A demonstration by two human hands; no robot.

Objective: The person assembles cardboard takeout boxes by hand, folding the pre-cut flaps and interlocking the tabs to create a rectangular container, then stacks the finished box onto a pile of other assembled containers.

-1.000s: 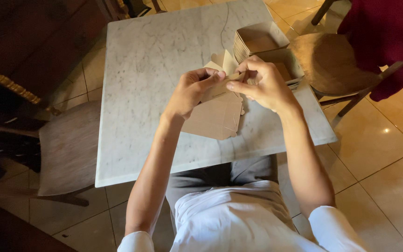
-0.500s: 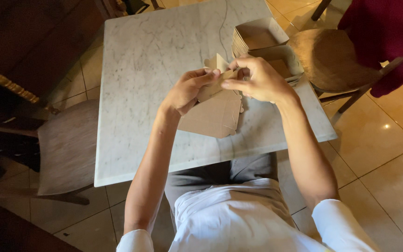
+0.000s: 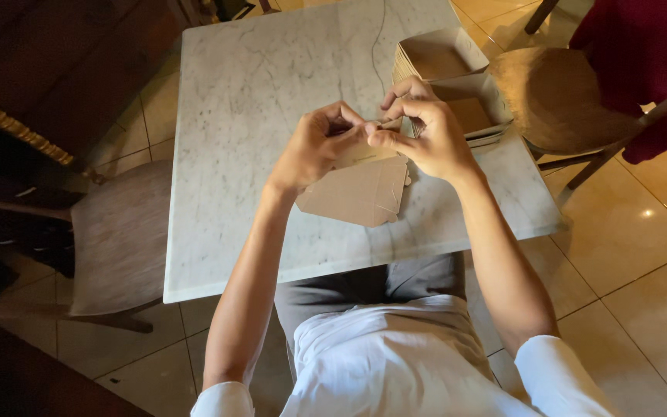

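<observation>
Head view looks down on a flat cardboard box blank (image 3: 358, 191) held just above the marble desk (image 3: 272, 93). Both hands are clamped on its far edge: left hand (image 3: 314, 147) at the left corner, right hand (image 3: 426, 135) at the right, equally near. The blank hangs toward the person, long axis running left to right. Beyond the blank sits a stack of folded boxes (image 3: 441, 62).

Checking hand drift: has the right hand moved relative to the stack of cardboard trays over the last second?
No. The right hand stays just in front of the stack of cardboard trays, pinching the flat cardboard piece with the left hand.
</observation>
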